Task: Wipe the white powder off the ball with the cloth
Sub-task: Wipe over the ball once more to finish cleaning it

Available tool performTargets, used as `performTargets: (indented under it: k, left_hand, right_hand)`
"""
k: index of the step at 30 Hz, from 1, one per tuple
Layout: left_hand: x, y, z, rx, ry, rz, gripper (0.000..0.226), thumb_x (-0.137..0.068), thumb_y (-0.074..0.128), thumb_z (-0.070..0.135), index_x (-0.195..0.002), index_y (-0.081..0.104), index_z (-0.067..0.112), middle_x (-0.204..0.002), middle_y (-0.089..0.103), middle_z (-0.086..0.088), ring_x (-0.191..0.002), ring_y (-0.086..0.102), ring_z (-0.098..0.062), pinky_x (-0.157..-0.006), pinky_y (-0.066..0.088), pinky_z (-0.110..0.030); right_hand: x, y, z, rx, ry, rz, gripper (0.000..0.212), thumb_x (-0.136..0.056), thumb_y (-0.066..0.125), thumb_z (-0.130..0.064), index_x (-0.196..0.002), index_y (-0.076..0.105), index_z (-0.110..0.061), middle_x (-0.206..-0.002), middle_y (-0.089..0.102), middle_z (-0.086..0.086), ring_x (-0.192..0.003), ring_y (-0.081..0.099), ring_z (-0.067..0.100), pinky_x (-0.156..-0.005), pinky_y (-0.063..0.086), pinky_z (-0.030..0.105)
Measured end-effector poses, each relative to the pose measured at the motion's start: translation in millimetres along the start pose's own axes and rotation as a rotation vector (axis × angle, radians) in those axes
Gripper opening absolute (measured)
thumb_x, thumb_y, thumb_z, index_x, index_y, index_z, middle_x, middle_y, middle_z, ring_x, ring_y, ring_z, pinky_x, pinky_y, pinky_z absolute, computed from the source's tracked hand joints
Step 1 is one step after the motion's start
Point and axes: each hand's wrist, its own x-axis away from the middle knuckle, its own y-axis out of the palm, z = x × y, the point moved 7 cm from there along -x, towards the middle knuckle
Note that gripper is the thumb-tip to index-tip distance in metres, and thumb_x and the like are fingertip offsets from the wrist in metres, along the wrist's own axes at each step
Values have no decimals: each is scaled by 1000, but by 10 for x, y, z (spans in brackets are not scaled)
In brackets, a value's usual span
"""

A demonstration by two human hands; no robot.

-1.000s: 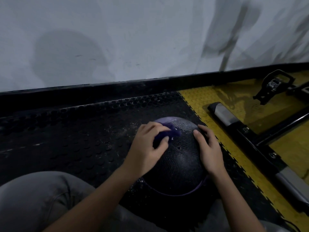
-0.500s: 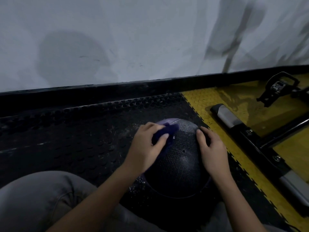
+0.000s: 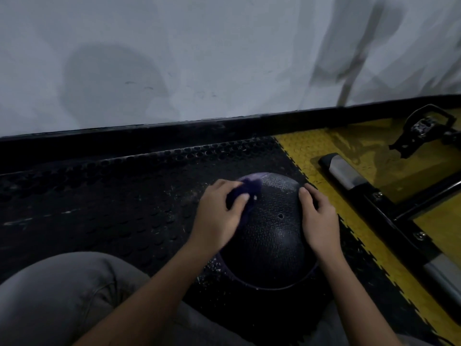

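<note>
1. The wall (image 3: 199,58): pale, filling the upper half of our view, with soft shadows across it and a black skirting strip (image 3: 174,136) along its foot.
2. The floor mat (image 3: 99,196): black studded rubber, running from the skirting to our knees.
3. Our grey trouser leg (image 3: 62,295): low on the left, bent beside the ball.
4. The yellow floor tiles (image 3: 311,151): interlocked with the mat's right edge.
5. A black frame (image 3: 389,208) with grey metal sleeves: lying across the yellow tiles. A pedal (image 3: 424,126) with a strap sits beyond it, near the wall.
6. The ball (image 3: 272,236): dark and pebbled, resting on the mat between our forearms, just left of the yellow tiles. It has a purple patch at its far top and a thin purple line round its near side. A small hole (image 3: 281,216) shows on top.
7. Our right hand (image 3: 319,218): laid on the ball's right side, fingers extended along the curve, steadying it and gripping nothing.
8. Our left hand (image 3: 217,216): fingers curled over the cloth, thumb against it, pressing it to the ball's upper left.
9. The cloth (image 3: 245,193): purple and bunched, largely hidden under our fingers.
10. The white powder (image 3: 212,268): specks scattered on the mat by the ball's near left. A faint dusting seems to lie on the ball's far top, though the dim light leaves us unsure.
</note>
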Motion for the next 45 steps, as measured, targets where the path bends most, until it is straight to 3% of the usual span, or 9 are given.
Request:
performTargets:
  k: [2,9,20,24,28,31,37,42,45]
  left_hand:
    - [-3,41,44,-62,48,5,17,-89,60,17,-104,67,12,-96,58,5,-93,50,-10,-80,36,-15]
    - [-11,111,-763,248,-674,-29,18,-93,55,15,-79,66,11,-70,64,-6,-64,57,-20,-57,42,-29]
    - [100,305,259,-125,201,-104,21,-91,57,20,-109,65,12,-104,57,5,-99,43,-9,-88,32,-23]
    - [-211,180,-142,-85,-155,13,17,-92,54,18,-99,67,9,-88,57,2,-83,50,-14,-69,31,-25]
    - [-225,128,-585,200,-599,-28,17,-94,53,16,-93,68,7,-69,63,-4,-62,54,-19,-53,36,-28]
    - [-198,67,-412,209,-472,-18,16,-93,54,15,-100,68,11,-80,67,-1,-69,59,-14,-57,42,-26]
    - [-63,82,157,-97,-13,-63,20,-90,59,20,-108,66,15,-99,62,4,-94,51,-11,-79,33,-19]
    - [-210,-88,-516,4,-426,20,13,-91,57,19,-95,67,12,-80,64,6,-84,61,-19,-69,40,-27]
    - [-177,-51,-452,72,-396,15,12,-90,58,17,-97,68,14,-79,64,9,-81,60,-14,-70,41,-25]
  right_hand:
    - [-7,-67,41,-58,21,14,40,-94,49,-37,-128,56,-16,-132,55,1,-120,47,12,-98,34,27]
    - [-54,-203,207,-234,137,-1,42,-95,50,-32,-130,55,-10,-129,55,2,-112,47,6,-88,33,21]
    - [-86,-266,338,-269,176,2,36,-94,50,-35,-123,60,-17,-127,57,0,-115,51,13,-90,39,24]
    - [-38,-232,259,-304,133,-6,29,-93,52,-31,-118,60,-19,-116,58,-6,-94,52,-6,-67,39,2]
    - [74,-157,207,-240,57,32,31,-91,56,-32,-116,61,-16,-118,59,-1,-110,54,12,-91,45,27]
    - [136,-114,204,-187,17,50,29,-90,56,-35,-115,61,-19,-117,58,-3,-112,53,14,-99,42,43]
    - [178,-49,127,-107,-29,19,32,-91,54,-35,-120,57,-21,-121,55,-5,-116,49,13,-100,40,39]
    - [171,3,-4,-45,-106,6,29,-90,56,-32,-117,57,-20,-120,55,-4,-116,49,12,-101,37,31]
    - [153,-1,-45,150,-166,-29,36,-96,46,-37,-125,53,-17,-126,52,-2,-121,44,16,-101,33,34]
